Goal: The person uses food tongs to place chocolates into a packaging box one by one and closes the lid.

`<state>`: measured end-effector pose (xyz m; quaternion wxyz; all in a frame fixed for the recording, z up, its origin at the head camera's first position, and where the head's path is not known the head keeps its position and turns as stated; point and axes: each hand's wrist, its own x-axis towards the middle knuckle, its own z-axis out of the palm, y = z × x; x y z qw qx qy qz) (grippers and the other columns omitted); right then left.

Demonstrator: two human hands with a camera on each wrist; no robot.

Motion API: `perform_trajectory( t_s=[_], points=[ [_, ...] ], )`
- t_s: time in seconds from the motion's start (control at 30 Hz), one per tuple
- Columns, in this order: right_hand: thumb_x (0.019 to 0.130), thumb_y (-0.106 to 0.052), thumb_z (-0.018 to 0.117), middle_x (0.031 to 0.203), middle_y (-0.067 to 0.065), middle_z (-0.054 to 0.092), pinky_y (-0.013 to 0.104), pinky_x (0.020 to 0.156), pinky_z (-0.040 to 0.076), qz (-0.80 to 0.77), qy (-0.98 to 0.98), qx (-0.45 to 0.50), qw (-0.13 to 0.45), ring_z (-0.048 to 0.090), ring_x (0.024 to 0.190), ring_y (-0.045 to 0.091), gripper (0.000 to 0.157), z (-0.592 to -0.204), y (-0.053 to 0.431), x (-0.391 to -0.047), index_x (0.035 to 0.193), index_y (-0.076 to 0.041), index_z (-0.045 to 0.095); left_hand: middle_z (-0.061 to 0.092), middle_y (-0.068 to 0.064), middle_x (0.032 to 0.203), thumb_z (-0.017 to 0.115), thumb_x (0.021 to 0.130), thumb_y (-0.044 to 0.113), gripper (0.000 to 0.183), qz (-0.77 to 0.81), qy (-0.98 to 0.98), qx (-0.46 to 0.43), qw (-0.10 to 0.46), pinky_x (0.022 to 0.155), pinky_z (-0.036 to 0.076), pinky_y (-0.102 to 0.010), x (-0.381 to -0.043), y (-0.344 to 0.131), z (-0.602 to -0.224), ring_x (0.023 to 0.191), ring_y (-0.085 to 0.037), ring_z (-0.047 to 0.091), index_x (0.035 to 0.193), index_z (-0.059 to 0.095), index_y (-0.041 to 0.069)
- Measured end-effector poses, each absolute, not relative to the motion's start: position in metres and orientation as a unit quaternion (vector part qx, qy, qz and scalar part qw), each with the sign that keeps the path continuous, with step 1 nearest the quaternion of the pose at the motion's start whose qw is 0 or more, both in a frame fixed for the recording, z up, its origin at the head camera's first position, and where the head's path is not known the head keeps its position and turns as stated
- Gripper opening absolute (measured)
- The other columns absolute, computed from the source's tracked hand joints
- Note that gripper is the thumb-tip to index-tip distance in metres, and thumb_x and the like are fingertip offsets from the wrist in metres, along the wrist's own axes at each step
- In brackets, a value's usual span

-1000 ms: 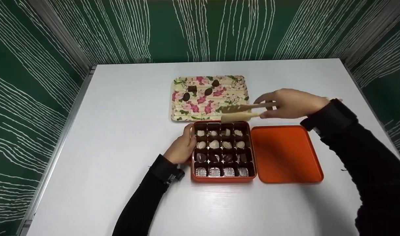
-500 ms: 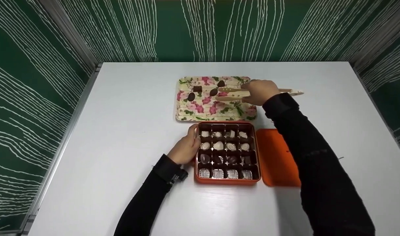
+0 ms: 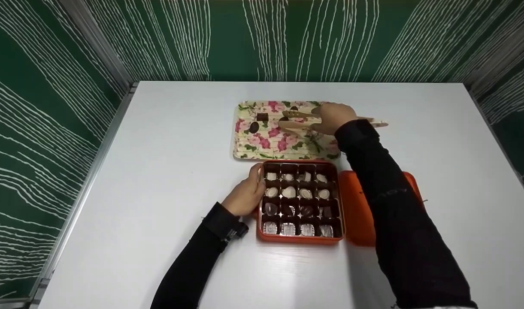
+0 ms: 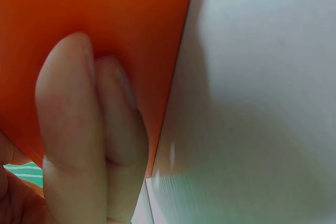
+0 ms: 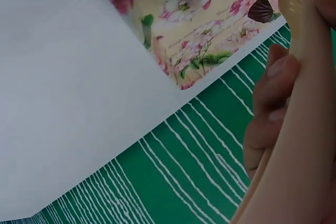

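My left hand holds the left side of an open orange box. Its fingers lie against the box's orange wall in the left wrist view. Light and dark chocolates and foil-like pieces fill the box's compartments. With my right hand I grip wooden tongs over a floral tray. The tongs' tips stand apart on either side of a dark chocolate, partly hidden. A shell-shaped chocolate lies just beyond them. An oval one and a square one rest further left.
The orange lid lies right of the box, partly under my right sleeve. The tray stands right behind the box on a white table. Green walls with white lines border the table's back and sides.
My right hand has carried the tongs left and away from me, from above the box's back edge to around a chocolate on the tray. The left hand stays on the box.
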<state>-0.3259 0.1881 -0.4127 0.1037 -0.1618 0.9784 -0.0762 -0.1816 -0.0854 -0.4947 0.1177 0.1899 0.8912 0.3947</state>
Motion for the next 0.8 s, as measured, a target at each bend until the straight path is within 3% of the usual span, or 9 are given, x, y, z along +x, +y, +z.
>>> perform_trajectory(
  t_s=[0.37, 0.6, 0.8],
  points=[
    [0.107, -0.021, 0.055, 0.126, 0.028, 0.065, 0.057, 0.099, 0.048, -0.094, 0.973, -0.174, 0.122, 0.063, 0.108, 0.044, 0.038, -0.421, 0.186, -0.319, 0.135, 0.004, 0.063, 0.066, -0.036, 0.115, 0.036, 0.109, 0.020, 0.051, 0.394, 0.893, 0.184, 0.121, 0.100, 0.051, -0.054, -0.182, -0.084, -0.496, 0.110, -0.046, 0.066, 0.156, 0.021, 0.006],
    [0.107, -0.020, 0.057, 0.103, 0.023, 0.069, 0.055, 0.086, 0.051, -0.095, 0.967, -0.212, 0.105, 0.065, 0.091, 0.041, 0.029, -0.425, 0.200, -0.307, 0.118, 0.003, 0.070, 0.064, -0.035, 0.123, 0.037, 0.109, 0.021, 0.054, 0.397, 0.891, 0.173, 0.133, 0.103, 0.049, -0.053, -0.182, -0.083, -0.495, 0.114, -0.045, 0.065, 0.158, 0.019, 0.006],
    [0.107, -0.020, 0.056, 0.099, 0.023, 0.067, 0.054, 0.082, 0.050, -0.094, 0.962, -0.235, 0.101, 0.064, 0.089, 0.041, 0.027, -0.428, 0.214, -0.294, 0.118, 0.003, 0.068, 0.067, -0.032, 0.105, 0.036, 0.110, 0.018, 0.055, 0.392, 0.892, 0.185, 0.127, 0.098, 0.050, -0.054, -0.182, -0.085, -0.495, 0.106, -0.044, 0.066, 0.157, 0.017, -0.003]
  ],
)
